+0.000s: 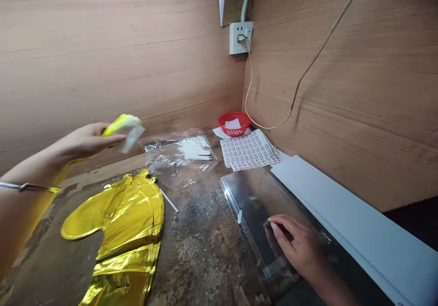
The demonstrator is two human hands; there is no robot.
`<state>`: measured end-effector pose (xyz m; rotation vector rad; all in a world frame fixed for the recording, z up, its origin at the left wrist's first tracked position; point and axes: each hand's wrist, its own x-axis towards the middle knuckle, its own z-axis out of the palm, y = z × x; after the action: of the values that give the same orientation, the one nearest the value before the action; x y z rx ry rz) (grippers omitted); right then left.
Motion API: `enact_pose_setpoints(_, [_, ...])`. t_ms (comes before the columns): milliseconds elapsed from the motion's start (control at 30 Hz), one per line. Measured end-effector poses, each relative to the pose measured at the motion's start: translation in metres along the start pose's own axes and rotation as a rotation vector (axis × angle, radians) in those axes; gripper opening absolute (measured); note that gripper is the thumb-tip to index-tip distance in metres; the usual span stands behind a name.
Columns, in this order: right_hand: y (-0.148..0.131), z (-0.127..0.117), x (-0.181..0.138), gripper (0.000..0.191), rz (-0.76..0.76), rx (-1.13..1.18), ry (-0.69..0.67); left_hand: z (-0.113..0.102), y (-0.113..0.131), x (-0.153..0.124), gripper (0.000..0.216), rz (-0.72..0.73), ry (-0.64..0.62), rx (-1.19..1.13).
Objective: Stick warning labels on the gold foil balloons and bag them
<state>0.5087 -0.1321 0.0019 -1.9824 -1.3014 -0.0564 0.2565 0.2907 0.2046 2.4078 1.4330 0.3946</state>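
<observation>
My left hand [89, 138] is raised at the left, its fingers closed on a small yellow-and-white folded packet [127, 126] with a translucent flap hanging down. Below it, a gold foil balloon [132, 215] lies flat on the table, its lower end running out of view. At the right, my right hand [297, 244] is over a stack of clear plastic bags [253, 192]. Its thumb and forefinger are pinched together close to the bags; whether anything is between them I cannot make out. A small white tab [239, 216] lies on the bags' edge.
White sticks [195, 148] lie on clear plastic film at the back, and a single white stick [169, 201] beside the balloon. Printed sheets [248, 150], a red basket [224, 124] and long white card [345, 215] line the right. A cable [297, 91] hangs from the wall socket [236, 46].
</observation>
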Motion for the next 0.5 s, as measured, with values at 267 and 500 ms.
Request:
enact_pose_setpoints(267, [0.001,-0.003,-0.001,0.022,0.022,0.168,-0.073,0.137,0.199,0.043,0.031,0.284,-0.190,-0.280])
enact_pose_setpoints(500, [0.014,0.005,-0.003,0.016,-0.048,0.235,0.004,0.207,0.267,0.124,0.035,0.202,-0.182,-0.167])
